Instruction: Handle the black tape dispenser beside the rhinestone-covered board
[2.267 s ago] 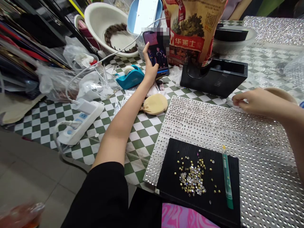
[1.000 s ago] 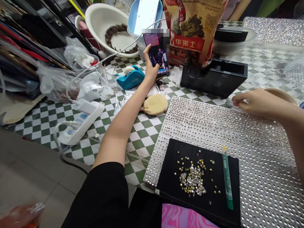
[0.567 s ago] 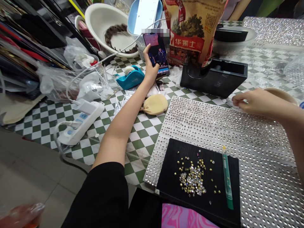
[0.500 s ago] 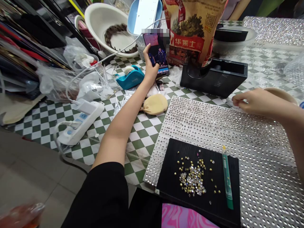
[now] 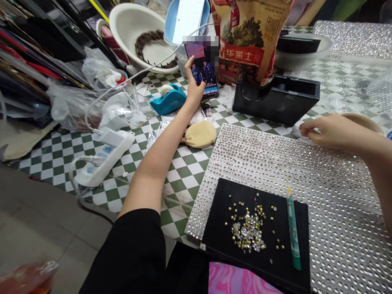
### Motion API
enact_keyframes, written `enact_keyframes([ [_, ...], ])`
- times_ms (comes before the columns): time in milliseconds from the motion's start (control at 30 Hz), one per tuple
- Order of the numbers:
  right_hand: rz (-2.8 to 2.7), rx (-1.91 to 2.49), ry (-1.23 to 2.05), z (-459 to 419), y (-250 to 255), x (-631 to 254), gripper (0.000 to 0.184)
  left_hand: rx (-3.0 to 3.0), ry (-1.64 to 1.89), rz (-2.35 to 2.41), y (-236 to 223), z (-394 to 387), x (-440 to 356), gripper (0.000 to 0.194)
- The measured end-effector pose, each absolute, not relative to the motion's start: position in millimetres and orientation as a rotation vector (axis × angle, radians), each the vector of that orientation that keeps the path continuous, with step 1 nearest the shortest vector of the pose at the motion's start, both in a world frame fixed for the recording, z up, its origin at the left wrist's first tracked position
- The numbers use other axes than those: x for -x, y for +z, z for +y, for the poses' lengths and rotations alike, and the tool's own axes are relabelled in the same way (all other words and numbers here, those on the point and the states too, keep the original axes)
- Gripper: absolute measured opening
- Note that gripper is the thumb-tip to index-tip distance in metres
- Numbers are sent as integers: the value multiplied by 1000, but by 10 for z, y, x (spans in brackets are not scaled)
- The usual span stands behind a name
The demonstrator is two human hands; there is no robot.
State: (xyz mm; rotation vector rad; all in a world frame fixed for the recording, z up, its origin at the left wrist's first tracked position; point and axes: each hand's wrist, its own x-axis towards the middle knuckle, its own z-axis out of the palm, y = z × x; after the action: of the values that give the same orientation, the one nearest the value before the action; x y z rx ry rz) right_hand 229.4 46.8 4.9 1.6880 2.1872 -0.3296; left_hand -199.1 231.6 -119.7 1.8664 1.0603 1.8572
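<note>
My left hand (image 5: 195, 87) reaches out to a smartphone (image 5: 208, 71) standing tilted on the table. Its thumb lies over the lit screen and a finger runs up the left edge; the other fingers are hidden. People in dark jackets show on the screen. My right hand (image 5: 326, 130) rests by the far edge of a rhinestone-studded sheet (image 5: 260, 159), fingers curled together near a whitish scrap; what they pinch, if anything, is unclear. On the sheet lies a black tray (image 5: 214, 228) with a pile of loose rhinestones (image 5: 249, 232) and a green pen-like stick (image 5: 293, 228).
A blue tape dispenser (image 5: 168, 102), a beige pouch (image 5: 200, 134) and a white power strip (image 5: 105, 157) lie around my left arm. Behind are a black tape dispenser (image 5: 278, 100), a printed paper bag (image 5: 245, 53) and a white basin (image 5: 122, 24). A person's arm shows at the top right.
The picture on the phone screen has shifted slightly. Both hands, the tray and the rhinestones stay as they were.
</note>
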Motion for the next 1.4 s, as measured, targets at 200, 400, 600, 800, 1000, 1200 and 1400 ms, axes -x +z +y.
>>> enact_keyframes([
  [200, 2178, -1685, -324, 477, 36, -2312, 22, -1850, 1848, 1102, -1196, 2338, 1985, 86],
  [400, 2198, -1702, -346, 485, 30, -2322, 21, -1829, 1764, 1222, -1147, 2284, 1938, 84],
  [600, 2171, -1699, -337, 487, 38, -2318, 23, -1844, 1736, 1226, -1135, 2266, 1934, 85],
  [800, 2180, -1695, -339, 498, 13, -2343, 22, -1822, 1775, 1192, -1196, 2436, 2016, 91],
  [1000, 2171, -1696, -321, 490, 28, -2322, 23, -1844, 1736, 1231, -1115, 2296, 1971, 89],
  [1200, 2176, -1705, -332, 484, 28, -2329, 22, -1882, 1768, 1216, -1126, 2272, 1951, 87],
  [1400, 2191, -1696, -330, 489, 15, -2346, 22, -1865, 1798, 1206, -1193, 2407, 1989, 86],
])
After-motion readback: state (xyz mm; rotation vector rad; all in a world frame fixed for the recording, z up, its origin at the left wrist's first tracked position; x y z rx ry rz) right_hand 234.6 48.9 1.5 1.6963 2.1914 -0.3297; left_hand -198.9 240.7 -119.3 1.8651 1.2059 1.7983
